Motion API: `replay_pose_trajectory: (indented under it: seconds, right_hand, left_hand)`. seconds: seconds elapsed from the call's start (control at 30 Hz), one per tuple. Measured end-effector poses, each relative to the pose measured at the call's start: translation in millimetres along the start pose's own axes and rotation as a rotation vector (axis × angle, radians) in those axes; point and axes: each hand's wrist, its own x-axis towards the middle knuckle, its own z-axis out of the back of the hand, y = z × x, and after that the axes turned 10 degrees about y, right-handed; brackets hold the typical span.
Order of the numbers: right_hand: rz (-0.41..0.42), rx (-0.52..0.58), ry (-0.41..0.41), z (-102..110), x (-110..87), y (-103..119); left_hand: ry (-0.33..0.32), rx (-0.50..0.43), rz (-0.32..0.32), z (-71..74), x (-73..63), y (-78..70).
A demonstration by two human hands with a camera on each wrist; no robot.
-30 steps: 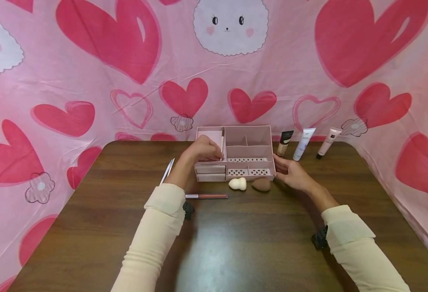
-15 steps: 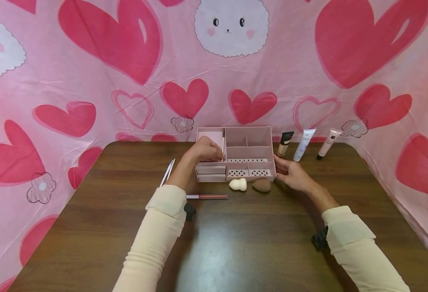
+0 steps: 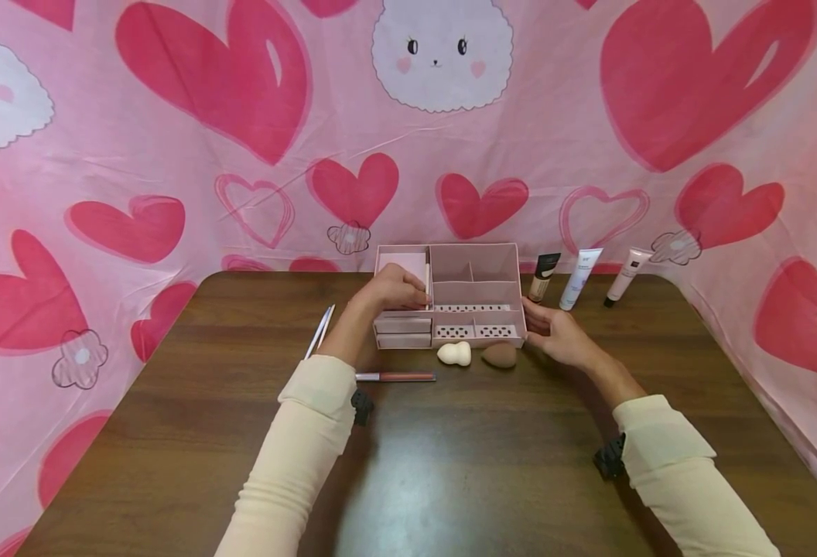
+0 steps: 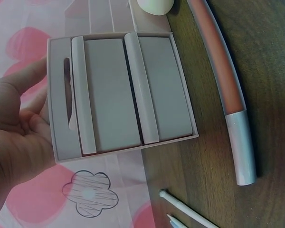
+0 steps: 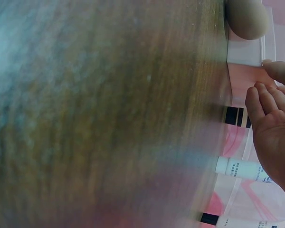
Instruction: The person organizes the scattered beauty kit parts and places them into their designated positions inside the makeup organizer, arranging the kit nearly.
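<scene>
A pink desk organizer (image 3: 474,292) stands at the table's back, with open compartments and two small drawers (image 4: 111,95) at its front left. My left hand (image 3: 398,288) reaches into the left compartment; its fingertips seem to pinch a slim pale stick (image 3: 428,275) by the divider. The left wrist view hides those fingertips behind the organizer. My right hand (image 3: 558,333) rests against the organizer's right side, fingers straight, thumb at the front corner. A cream makeup sponge (image 3: 455,354) and a brown makeup sponge (image 3: 499,355) lie before it.
Right of the organizer stand a black-capped tube (image 3: 544,277), a white tube (image 3: 580,278) and a pink tube (image 3: 627,276). A lip gloss tube (image 3: 401,377) lies in front, and two slim sticks (image 3: 320,331) lie left. Heart-patterned cloth (image 3: 255,139) hangs behind the table.
The slim stick and left fingertips have shifted slightly right toward the divider. The right hand stays against the organizer. The whole head view has dropped a little.
</scene>
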Motion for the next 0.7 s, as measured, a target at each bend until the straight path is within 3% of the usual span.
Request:
replay_pose_trajectory:
  seconds: [0.17, 0.4, 0.7]
  right_hand:
    - [-0.005, 0.003, -0.001, -0.4, 0.1, -0.1]
    - [-0.004, -0.004, -0.001, -1.0, -0.6, -0.3]
    - [-0.015, -0.003, -0.002, -0.1, -0.9, 0.4]
  left_hand:
    - [0.017, -0.006, 0.001, 1.3, 1.0, 1.1]
    - [-0.005, 0.168, -0.007, 4.1, -0.8, 2.3]
    - [-0.037, 0.240, -0.052, 4.5, -6.3, 1.4]
